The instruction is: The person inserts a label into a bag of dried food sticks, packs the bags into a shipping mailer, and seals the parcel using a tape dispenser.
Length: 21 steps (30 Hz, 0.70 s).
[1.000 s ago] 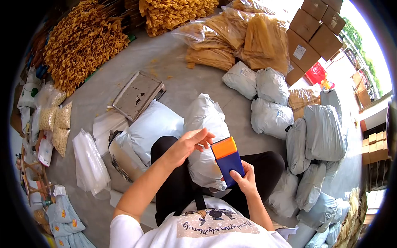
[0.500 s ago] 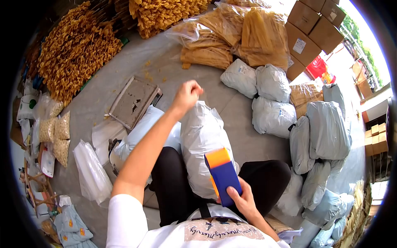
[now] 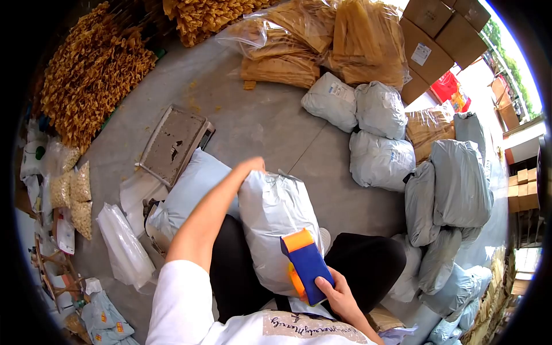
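Observation:
A full, silvery-grey plastic mailing bag (image 3: 276,213) stands between the knees in the head view, its upper edge creased. At the bag's top left corner is my left hand (image 3: 253,165), its fingers closed on the edge and partly hidden. My right hand (image 3: 339,292) grips a blue block-shaped tool (image 3: 309,270) with an orange end and an orange loop on its side. This tool is held in front of the bag's lower right part. Beside my left forearm lies a pale blue plastic bag (image 3: 198,184).
A worn platform scale (image 3: 175,144) lies on the floor ahead to the left, with clear plastic bags (image 3: 123,244) nearer. Several packed grey parcels (image 3: 382,161) line the right side. Cardboard boxes (image 3: 428,54), bagged yellow-brown sheets (image 3: 368,46) and a dried yellow-brown pile (image 3: 86,75) stand farther back.
My left hand has come down from above the bag to its top left corner. The bag's top has shifted slightly left. My right hand keeps the blue tool, turned a little.

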Available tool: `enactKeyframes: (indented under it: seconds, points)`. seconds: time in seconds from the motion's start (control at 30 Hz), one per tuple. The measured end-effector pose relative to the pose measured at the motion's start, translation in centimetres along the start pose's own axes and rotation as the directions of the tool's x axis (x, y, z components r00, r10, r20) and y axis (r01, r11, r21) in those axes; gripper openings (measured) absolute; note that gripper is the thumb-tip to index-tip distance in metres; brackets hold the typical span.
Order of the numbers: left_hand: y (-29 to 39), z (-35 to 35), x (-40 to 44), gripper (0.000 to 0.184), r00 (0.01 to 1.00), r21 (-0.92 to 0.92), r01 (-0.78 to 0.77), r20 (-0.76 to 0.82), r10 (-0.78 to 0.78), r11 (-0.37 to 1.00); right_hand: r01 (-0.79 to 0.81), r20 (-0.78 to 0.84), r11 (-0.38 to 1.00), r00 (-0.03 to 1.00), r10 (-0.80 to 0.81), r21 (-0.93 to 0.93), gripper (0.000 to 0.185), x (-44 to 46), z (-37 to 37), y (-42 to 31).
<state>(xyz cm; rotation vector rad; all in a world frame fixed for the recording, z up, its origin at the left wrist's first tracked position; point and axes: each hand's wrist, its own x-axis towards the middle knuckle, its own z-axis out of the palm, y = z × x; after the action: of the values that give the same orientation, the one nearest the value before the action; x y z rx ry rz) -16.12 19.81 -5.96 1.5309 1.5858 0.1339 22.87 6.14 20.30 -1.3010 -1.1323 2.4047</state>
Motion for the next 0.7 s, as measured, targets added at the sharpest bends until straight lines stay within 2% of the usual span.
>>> enactKeyframes:
  seconds: [0.07,0.2,0.27,0.33,0.37,0.4,0.47,0.5,0.53,0.6,0.63,0.67,0.7]
  points:
    - [-0.5,4.6,-0.8,0.032,0.997,-0.124,0.04,-0.055,-0.047,0.992,0.002,-0.036,1.0,0.999,-0.003,-0.025,0.041,0.4,-0.5,0.2]
    - [1.8,3.7,-1.9,0.028,0.989,-0.023,0.147,0.029,-0.146,0.989,0.031,-0.074,0.998,0.997,-0.036,-0.057,0.042,0.5,-0.6,0.7]
    - [0.5,4.7,-1.4,0.029,0.983,-0.317,0.141,0.156,-0.095,0.938,0.13,-0.079,0.956,0.985,-0.156,-0.264,0.043,0.9,-1.1,1.6]
    - [-0.9,5.1,-1.7,0.03,0.979,-0.335,0.159,0.177,-0.104,0.929,0.114,-0.082,0.957,0.987,-0.141,-0.268,0.043,0.7,-0.7,1.1]
    - [0.8,4.2,-3.8,0.029,0.939,-0.193,0.325,-0.051,-0.34,0.926,0.087,-0.082,0.958,0.99,-0.113,-0.272,0.043,0.6,-0.5,0.7]
    - [1.9,3.5,-5.2,0.028,0.805,-0.093,0.505,-0.306,-0.508,0.858,0.095,-0.082,0.957,0.989,-0.122,-0.276,0.043,0.4,-0.2,0.2]
    - [0.6,1.5,-5.0,0.028,0.87,-0.037,0.285,-0.41,-0.275,0.958,0.091,-0.076,0.97,0.991,-0.111,-0.226,0.045,-0.3,0.4,-0.6]
    - [1.9,-0.3,-4.8,0.028,0.873,-0.277,0.115,-0.429,-0.23,0.954,0.104,-0.074,0.978,0.99,-0.119,-0.181,0.046,-0.2,0.0,0.1]
    - [4.3,-2.1,-5.6,0.027,0.87,-0.495,-0.061,-0.452,-0.197,0.867,0.066,-0.047,0.993,0.996,-0.071,-0.094,0.047,-0.1,-0.3,0.2]
    - [14.7,-4.2,-10.9,0.036,0.829,-0.268,-0.353,-0.534,0.167,0.896,0.226,-0.074,0.954,0.967,-0.245,-0.197,0.045,0.9,-0.9,1.0]
    - [15.8,-2.2,-11.1,0.042,0.869,-0.012,-0.282,-0.428,0.25,0.959,0.231,0.019,0.972,0.973,-0.231,-0.05,0.045,1.2,-1.1,0.7]
    - [16.6,-0.1,-11.7,0.048,0.908,0.252,-0.226,-0.295,0.297,0.941,0.215,0.11,0.971,0.968,-0.226,0.101,0.045,1.3,-1.2,0.4]
    - [17.4,0.6,-12.4,0.052,0.93,0.294,-0.07,-0.326,0.169,0.953,0.177,0.125,0.966,0.972,-0.202,0.186,0.046,1.0,-1.3,0.2]
